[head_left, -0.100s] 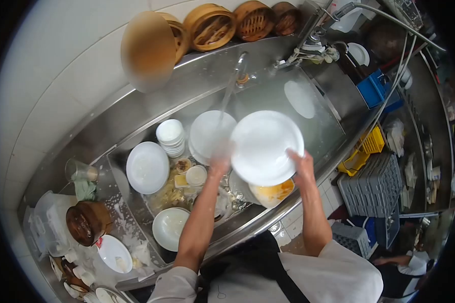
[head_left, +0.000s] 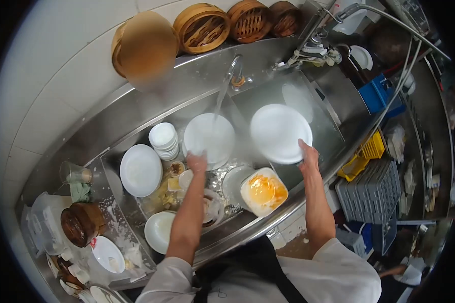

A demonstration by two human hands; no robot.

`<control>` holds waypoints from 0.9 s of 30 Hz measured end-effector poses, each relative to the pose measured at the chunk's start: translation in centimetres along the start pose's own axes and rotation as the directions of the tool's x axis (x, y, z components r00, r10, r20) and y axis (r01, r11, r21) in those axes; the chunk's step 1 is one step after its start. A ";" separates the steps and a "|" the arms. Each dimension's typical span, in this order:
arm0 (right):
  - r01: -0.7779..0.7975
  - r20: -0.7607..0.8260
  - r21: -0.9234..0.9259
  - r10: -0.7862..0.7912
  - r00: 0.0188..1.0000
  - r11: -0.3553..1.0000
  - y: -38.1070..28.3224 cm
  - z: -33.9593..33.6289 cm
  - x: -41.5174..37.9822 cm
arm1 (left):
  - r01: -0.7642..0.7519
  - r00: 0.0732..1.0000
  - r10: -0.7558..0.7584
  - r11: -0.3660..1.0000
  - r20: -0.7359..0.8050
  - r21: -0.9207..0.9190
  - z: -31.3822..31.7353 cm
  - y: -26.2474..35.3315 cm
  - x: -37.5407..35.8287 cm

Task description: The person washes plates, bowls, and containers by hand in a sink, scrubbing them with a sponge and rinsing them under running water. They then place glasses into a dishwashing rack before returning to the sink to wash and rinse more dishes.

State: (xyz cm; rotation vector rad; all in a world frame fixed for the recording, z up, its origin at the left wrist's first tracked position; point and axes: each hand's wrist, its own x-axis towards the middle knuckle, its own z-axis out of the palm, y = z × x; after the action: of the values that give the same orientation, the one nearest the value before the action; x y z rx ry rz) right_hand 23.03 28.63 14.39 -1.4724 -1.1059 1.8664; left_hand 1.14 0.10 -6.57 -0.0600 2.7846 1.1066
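Observation:
My right hand (head_left: pixel 309 152) grips the lower right rim of a round white plate (head_left: pixel 280 132), held over the water-filled right basin. My left hand (head_left: pixel 197 161) is at the lower edge of another white plate (head_left: pixel 210 139), which lies in the left basin under running water from the tap (head_left: pixel 233 68). Its fingers are blurred, and whether they grip that plate is unclear. Below the held plate sits a square white dish (head_left: pixel 264 192) with orange-yellow residue.
Left of my left hand are stacked small bowls (head_left: pixel 164 136), an oval plate (head_left: pixel 141 170) and a white bowl (head_left: pixel 160 232). Bamboo steamers (head_left: pixel 202 29) line the back ledge. Grey crates (head_left: pixel 368 189) stand at the right. A co-worker's arm (head_left: pixel 393 271) shows at the lower right.
The held plate has moved right, over the water-filled basin. My left hand has come away from it and moved left to the plate under the tap, while my right hand still holds on.

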 end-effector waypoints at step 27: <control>0.957 0.974 -0.225 -0.009 0.227 -0.181 18.1 21.2 -18.0 | 0.304 0.926 -0.330 0.368 0.182 -0.879 -20.2 -0.4 -8.6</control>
State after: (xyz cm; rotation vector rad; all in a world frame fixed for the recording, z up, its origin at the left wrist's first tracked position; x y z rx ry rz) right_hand 9.45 -1.38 10.53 0.1280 -3.1335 0.6163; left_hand 7.26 -14.13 8.95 -0.6960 1.6738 2.2951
